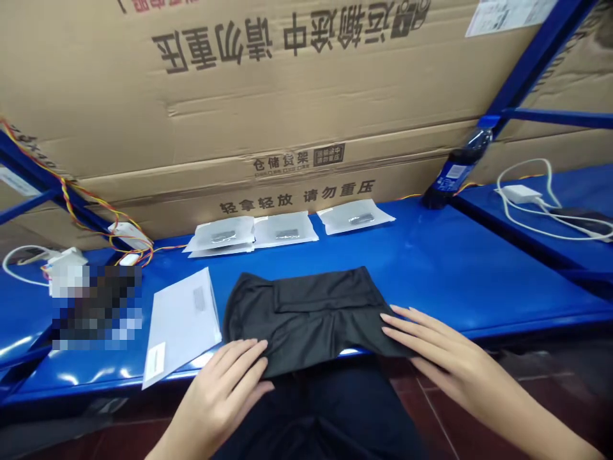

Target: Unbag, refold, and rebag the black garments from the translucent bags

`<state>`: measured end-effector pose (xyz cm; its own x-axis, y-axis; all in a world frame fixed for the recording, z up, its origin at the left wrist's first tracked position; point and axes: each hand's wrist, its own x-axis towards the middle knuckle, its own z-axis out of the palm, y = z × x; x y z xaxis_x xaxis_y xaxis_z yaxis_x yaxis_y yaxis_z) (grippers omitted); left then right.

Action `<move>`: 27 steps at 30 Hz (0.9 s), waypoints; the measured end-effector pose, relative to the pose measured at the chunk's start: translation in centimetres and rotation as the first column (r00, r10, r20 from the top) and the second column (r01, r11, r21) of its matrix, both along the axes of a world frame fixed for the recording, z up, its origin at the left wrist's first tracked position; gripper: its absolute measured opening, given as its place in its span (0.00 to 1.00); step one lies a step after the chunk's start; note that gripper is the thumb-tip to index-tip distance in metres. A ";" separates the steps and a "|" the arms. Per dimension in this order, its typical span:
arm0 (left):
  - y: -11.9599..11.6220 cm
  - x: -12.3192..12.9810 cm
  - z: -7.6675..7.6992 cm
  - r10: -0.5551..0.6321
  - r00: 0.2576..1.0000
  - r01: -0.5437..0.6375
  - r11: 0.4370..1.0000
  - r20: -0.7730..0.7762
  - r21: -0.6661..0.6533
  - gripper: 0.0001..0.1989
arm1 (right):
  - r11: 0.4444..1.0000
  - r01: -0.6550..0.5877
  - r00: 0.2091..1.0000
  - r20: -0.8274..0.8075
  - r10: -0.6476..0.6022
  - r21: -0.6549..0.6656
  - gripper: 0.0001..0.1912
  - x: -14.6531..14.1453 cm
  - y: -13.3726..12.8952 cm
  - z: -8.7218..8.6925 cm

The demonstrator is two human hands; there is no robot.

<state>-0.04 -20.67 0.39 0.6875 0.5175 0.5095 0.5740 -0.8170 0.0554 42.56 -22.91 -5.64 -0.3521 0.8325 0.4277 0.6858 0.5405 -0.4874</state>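
A black cloth garment [311, 319] lies partly folded at the front of the blue shelf, its lower edge over the shelf's front edge. My left hand [225, 386] rests at its lower left corner, fingers stretched out on the fabric. On the right end of the cloth lies my right hand [440, 345], palm down with fingers spread and its thumb below the cloth's edge. A white flat bag [184, 319] with a small label is just left of the garment.
Several white packets [286, 230] lie along the cardboard box [287, 115] at the back. A dark drink bottle [454, 169] leans at the back right. Cables and a white charger [522, 193] are on the right; twisted wires and a white adapter [130, 235] on the left.
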 end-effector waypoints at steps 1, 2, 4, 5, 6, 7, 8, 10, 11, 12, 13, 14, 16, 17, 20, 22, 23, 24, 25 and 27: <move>-0.3 -0.3 -0.1 0.008 1.000 -0.009 1.000 0.028 0.021 0.15 | 1.000 0.005 0.999 -0.037 -0.005 0.004 0.23 0.2 -0.1 -0.1; -0.5 -0.5 -0.2 0.025 0.997 -0.027 0.999 0.070 0.022 0.16 | 1.000 0.023 0.996 -0.081 -0.024 -0.009 0.22 0.3 -0.1 0.1; -0.1 -0.7 -0.2 0.106 0.978 -0.100 0.994 0.181 -0.041 0.14 | 0.994 0.094 0.977 -0.188 -0.102 -0.052 0.15 0.1 0.4 0.7; 0.4 -0.6 0.0 0.176 0.954 -0.159 0.983 0.242 -0.091 0.10 | 0.986 0.149 0.957 -0.241 -0.163 -0.077 0.12 -0.2 0.9 1.2; 1.3 -0.5 0.2 0.259 0.920 -0.222 0.963 0.295 -0.153 0.07 | 0.972 0.210 0.929 -0.288 -0.233 -0.109 0.10 -0.6 1.5 1.7; 2.4 -0.3 0.4 0.342 0.877 -0.279 0.935 0.339 -0.220 0.04 | 0.954 0.262 0.898 -0.327 -0.295 -0.143 0.10 -1.1 2.4 2.2; 3.7 -0.1 0.5 0.416 0.833 -0.326 0.901 0.364 -0.286 0.05 | 0.937 0.305 0.868 -0.355 -0.348 -0.173 0.12 -1.6 3.4 2.5; 6.7 0.3 0.8 0.509 0.782 -0.347 0.835 0.361 -0.426 0.10 | 0.905 0.364 0.830 -0.363 -0.423 -0.222 0.18 -2.5 5.6 2.9; 8.1 0.4 0.9 0.517 0.798 -0.343 0.812 0.310 -0.472 0.12 | 0.892 0.387 0.831 -0.332 -0.447 -0.233 0.20 -2.9 6.7 2.8; 9.3 0.6 0.9 0.511 0.826 -0.353 0.798 0.238 -0.488 0.12 | 0.882 0.409 0.840 -0.280 -0.464 -0.235 0.21 -3.2 7.6 2.7; 10.2 0.8 0.8 0.492 0.852 -0.369 0.807 0.178 -0.461 0.11 | 0.875 0.429 0.853 -0.217 -0.475 -0.226 0.21 -3.5 8.3 2.5; 10.7 1.0 0.7 0.466 0.875 -0.380 0.829 0.132 -0.410 0.09 | 0.869 0.448 0.863 -0.153 -0.482 -0.209 0.21 -3.8 8.9 2.2; 10.7 1.7 0.5 0.405 0.907 -0.367 0.894 0.115 -0.257 0.08 | 0.865 0.475 0.870 -0.067 -0.489 -0.160 0.22 -4.2 9.4 1.7; 10.3 2.2 0.4 0.364 0.921 -0.338 0.923 0.135 -0.182 0.10 | 0.865 0.482 0.869 -0.050 -0.492 -0.136 0.22 -4.3 9.4 1.5; 8.6 3.8 -0.1 0.206 0.966 -0.201 0.979 0.158 -0.043 0.14 | 0.876 0.465 0.875 -0.080 -0.477 -0.128 0.20 -4.9 9.3 1.5; 7.7 4.9 -0.6 0.118 0.986 -0.119 0.993 0.115 0.000 0.12 | 0.875 0.435 0.869 -0.156 -0.469 -0.211 0.19 -5.0 9.3 1.9; 7.4 5.3 -0.8 0.085 0.993 -0.086 0.996 0.086 0.013 0.12 | 0.866 0.413 0.856 -0.203 -0.475 -0.283 0.19 -4.8 9.3 2.2; 7.1 5.6 -1.1 0.062 0.996 -0.064 0.998 0.062 0.023 0.12 | 0.845 0.393 0.835 -0.244 -0.493 -0.362 0.20 -4.6 9.4 2.5; 6.8 5.8 -1.4 0.044 0.998 -0.045 0.999 0.045 0.031 0.12 | 0.818 0.381 0.810 -0.271 -0.520 -0.431 0.21 -4.2 9.6 2.9; 6.3 6.0 -1.7 0.022 0.999 -0.023 0.999 0.032 0.039 0.13 | 0.769 0.388 0.776 -0.270 -0.570 -0.508 0.23 -3.0 10.0 4.1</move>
